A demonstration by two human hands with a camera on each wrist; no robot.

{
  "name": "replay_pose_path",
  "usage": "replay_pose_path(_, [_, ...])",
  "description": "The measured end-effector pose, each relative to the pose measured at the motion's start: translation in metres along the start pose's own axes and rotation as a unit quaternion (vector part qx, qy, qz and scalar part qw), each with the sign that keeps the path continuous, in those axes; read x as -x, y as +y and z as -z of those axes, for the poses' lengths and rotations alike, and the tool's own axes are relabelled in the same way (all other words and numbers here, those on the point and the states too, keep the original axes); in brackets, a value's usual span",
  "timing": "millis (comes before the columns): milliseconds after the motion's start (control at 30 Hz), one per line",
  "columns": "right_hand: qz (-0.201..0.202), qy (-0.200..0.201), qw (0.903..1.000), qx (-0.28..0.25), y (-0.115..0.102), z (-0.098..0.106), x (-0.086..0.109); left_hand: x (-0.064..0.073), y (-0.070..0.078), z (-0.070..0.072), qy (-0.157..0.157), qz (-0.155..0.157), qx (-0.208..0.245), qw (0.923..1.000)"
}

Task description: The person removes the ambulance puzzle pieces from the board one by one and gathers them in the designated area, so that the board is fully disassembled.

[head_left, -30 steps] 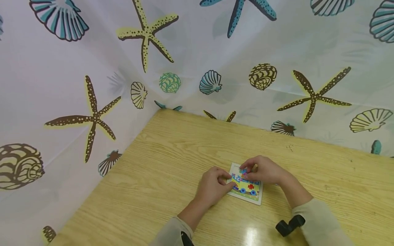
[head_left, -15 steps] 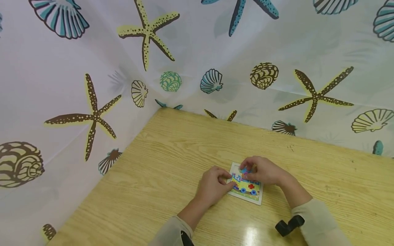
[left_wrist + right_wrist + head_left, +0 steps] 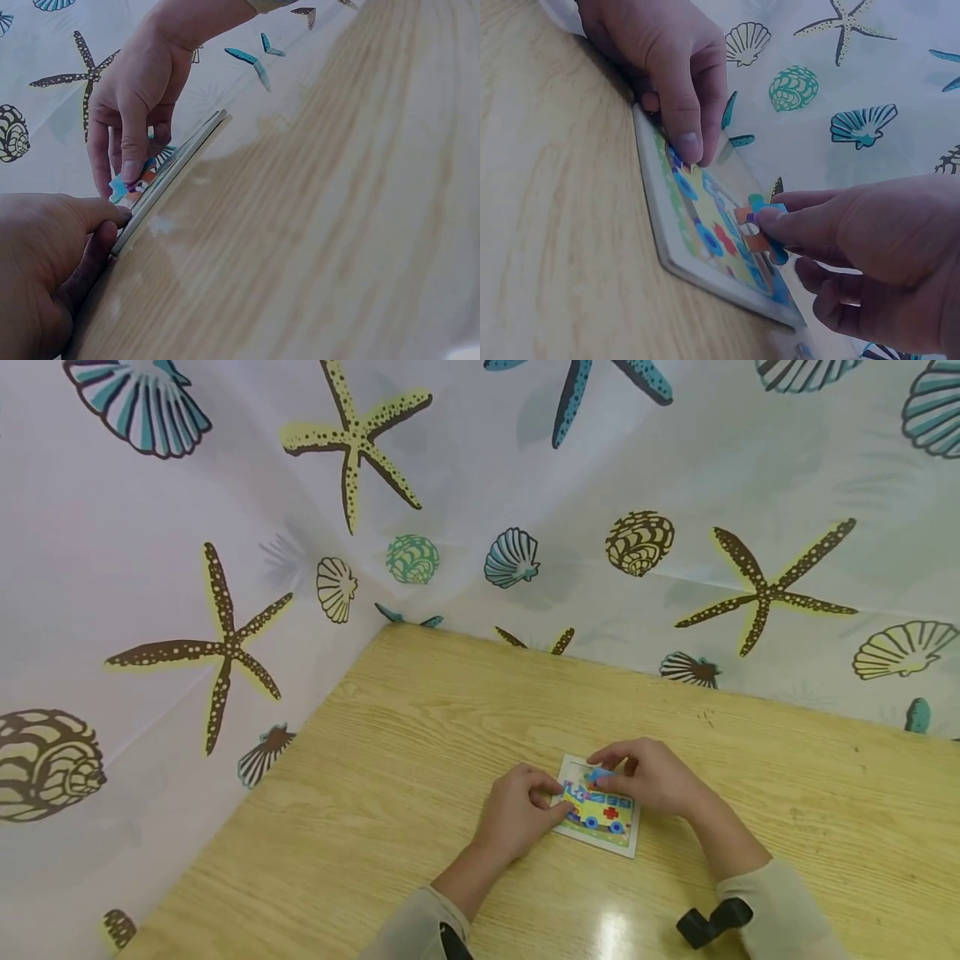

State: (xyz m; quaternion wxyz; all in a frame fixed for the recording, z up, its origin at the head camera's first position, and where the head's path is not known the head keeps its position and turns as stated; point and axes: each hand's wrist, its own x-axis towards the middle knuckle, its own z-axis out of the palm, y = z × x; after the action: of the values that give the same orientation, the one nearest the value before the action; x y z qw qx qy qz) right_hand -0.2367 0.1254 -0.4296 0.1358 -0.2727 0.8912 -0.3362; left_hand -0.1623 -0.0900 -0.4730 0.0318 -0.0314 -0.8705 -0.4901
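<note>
A small jigsaw puzzle board (image 3: 597, 841) with a white frame and a yellow ambulance picture lies on the table. My left hand (image 3: 517, 810) grips its left edge, thumb over the picture side. Between thumb and fingers my right hand (image 3: 651, 777) pinches a puzzle piece (image 3: 776, 251), blue with orange and purple parts. That piece is held tilted over the upper part of the board, where part of the tray is bare. The left wrist view (image 3: 118, 187) shows the piece's light blue knob, while the right fingers cover much of it.
Light wood-grain table (image 3: 420, 735) surrounds the board. A white curtain (image 3: 465, 468) printed with shells and starfish stands along the back and left edges. Another small bluish thing (image 3: 802, 351) lies just past the board, partly cut off. A black mount (image 3: 712, 922) sits on the right sleeve.
My right hand and forearm have shifted slightly right, and the pinched puzzle piece has turned, showing more blue. The left hand and the board have stayed put.
</note>
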Motion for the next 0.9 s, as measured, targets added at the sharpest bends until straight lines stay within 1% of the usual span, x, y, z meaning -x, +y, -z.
replay_pose_path(100, [-0.004,0.001,0.9999,-0.012,0.006,0.001,0.003,0.0,-0.001,-0.002,0.003,0.003,-0.001,1.0])
replay_pose_path(300, [-0.032,0.015,0.998,-0.052,0.017,0.007,0.009,-0.002,-0.002,-0.004,0.008,0.001,-0.008,0.9999])
replay_pose_path(467, [-0.046,-0.003,0.9964,-0.071,0.021,0.015,0.014,-0.002,-0.002,-0.005,0.009,0.0,-0.003,1.0])
replay_pose_path(667, [-0.062,-0.023,0.9921,-0.107,0.024,0.025,0.021,-0.002,0.0,-0.006,0.006,0.003,0.004,1.0])
replay_pose_path(800, [-0.055,-0.04,0.9915,-0.111,0.027,0.033,0.025,-0.001,0.0,-0.005,0.007,0.011,0.004,0.9999])
replay_pose_path(900, [-0.051,-0.042,0.9911,-0.115,0.03,0.041,0.03,-0.002,-0.001,-0.007,0.006,0.013,0.002,0.9999])
